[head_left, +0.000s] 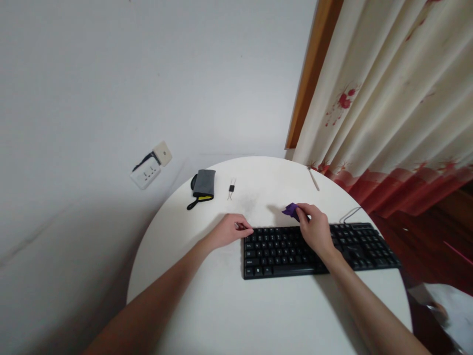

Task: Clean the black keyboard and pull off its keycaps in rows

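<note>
A black keyboard (284, 251) lies on the white round table (221, 315). My left hand (231, 230) rests at its top left corner, fingers curled and the fingertips pinching the edge there. Between the thumb and fingers of my right hand (316, 228) is a small purple cloth (291, 210), bunched up with one end sticking out to the left. That hand is over the upper middle of the keyboard and hides some of the keys. Whether the cloth touches the keys I cannot tell.
Toward the back of the table lie a grey folded pouch (204, 183) with a black loop, a black binder clip (231, 188) and a thin pale stick-like tool (314, 178). A cable (351, 213) leaves the keyboard's back edge. A wall socket (146, 173) and curtain (369, 98) stand beyond.
</note>
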Demonstrator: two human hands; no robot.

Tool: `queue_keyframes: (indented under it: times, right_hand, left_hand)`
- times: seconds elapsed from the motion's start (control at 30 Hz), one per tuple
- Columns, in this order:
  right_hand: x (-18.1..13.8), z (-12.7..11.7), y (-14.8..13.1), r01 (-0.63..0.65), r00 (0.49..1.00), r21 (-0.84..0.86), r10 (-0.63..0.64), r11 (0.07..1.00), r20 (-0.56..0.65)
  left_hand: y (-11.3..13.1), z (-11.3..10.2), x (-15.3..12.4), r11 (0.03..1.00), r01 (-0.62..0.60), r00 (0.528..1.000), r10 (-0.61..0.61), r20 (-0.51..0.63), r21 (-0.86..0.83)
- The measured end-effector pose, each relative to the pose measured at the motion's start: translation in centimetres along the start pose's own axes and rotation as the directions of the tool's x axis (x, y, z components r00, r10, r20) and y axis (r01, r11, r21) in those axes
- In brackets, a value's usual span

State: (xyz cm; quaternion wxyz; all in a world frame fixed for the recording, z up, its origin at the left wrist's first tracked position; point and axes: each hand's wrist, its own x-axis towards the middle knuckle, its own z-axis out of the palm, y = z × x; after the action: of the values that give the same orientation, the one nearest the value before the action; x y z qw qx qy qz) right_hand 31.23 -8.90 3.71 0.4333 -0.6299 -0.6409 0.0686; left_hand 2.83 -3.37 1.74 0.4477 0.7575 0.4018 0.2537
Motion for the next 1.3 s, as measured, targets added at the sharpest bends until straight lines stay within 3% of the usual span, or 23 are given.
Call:
queue_keyframes:
  times: [0.07, 0.13, 0.23, 0.33, 0.5, 0.6, 0.77, 0.97, 1.07, 1.17, 1.3]
  right_hand:
    - [-0.1, 0.3, 0.0, 0.0, 1.0, -0.051, 0.001, 0.999, 0.02]
    - [-0.4, 0.7, -0.1, 0.04, 0.988, -0.057, -0.031, 0.998, 0.152]
    - [-0.7, 1.1, -0.5, 0.134, 0.912, -0.025, -0.114, 0.991, 0.395]
    - [-0.6, 0.7, -0.5, 0.17, 0.869, -0.029, -0.136, 0.985, 0.475]
    - [0.3, -1.4, 0.2, 0.15, 0.883, -0.229, -0.026, 0.962, 0.469]
    - [-0.1, -1.3, -0.5, 0.152, 0.889, -0.321, 0.012, 0.935, 0.457]
    - [-1.8, 0.8, -2.5, 0.234, 0.882, -0.219, -0.112, 0.947, 0.457]
    - [-1.9, 1.3, -2.4, 0.109, 0.934, -0.237, -0.018, 0.965, 0.358]
    - [-2.7, 1.7, -3.1, 0.153, 0.942, -0.179, -0.089, 0.972, 0.324]
    - [-4.8, 2.8, -4.8, 0.255, 0.919, -0.096, -0.211, 0.962, 0.332]
    - [-8.4, 4.0, -8.0, 0.401, 0.791, 0.143, -0.421, 0.905, 0.443]
  left_hand:
    - [0.1, 0.0, 0.0, 1.0, 0.004, 1.0, -0.004, 0.005, -0.001]
    - [0.2, -0.1, 0.0, 1.0, 0.009, 1.0, -0.009, 0.011, -0.008]
    - [0.2, -0.1, 0.0, 1.0, 0.016, 1.0, -0.016, 0.008, -0.016]
    - [0.3, -0.1, 0.0, 1.0, 0.021, 1.0, -0.021, 0.005, -0.013]
    - [0.2, 0.0, 0.0, 1.0, 0.02, 1.0, -0.019, 0.006, -0.012]
    - [0.3, 0.0, 0.0, 1.0, 0.022, 1.0, -0.022, 0.007, -0.012]
    - [0.6, -0.3, -0.1, 1.0, 0.013, 0.999, -0.012, 0.033, -0.004]
    - [0.8, -0.3, -0.2, 1.0, -0.015, 1.0, 0.014, 0.026, 0.027]
    - [0.7, -0.8, -0.1, 0.999, -0.007, 1.0, 0.007, 0.009, 0.047]
    - [0.2, -1.7, 0.1, 0.996, 0.014, 0.999, -0.011, -0.036, 0.089]
    - [-0.4, -2.8, 0.1, 0.99, 0.045, 0.998, -0.039, -0.046, 0.137]
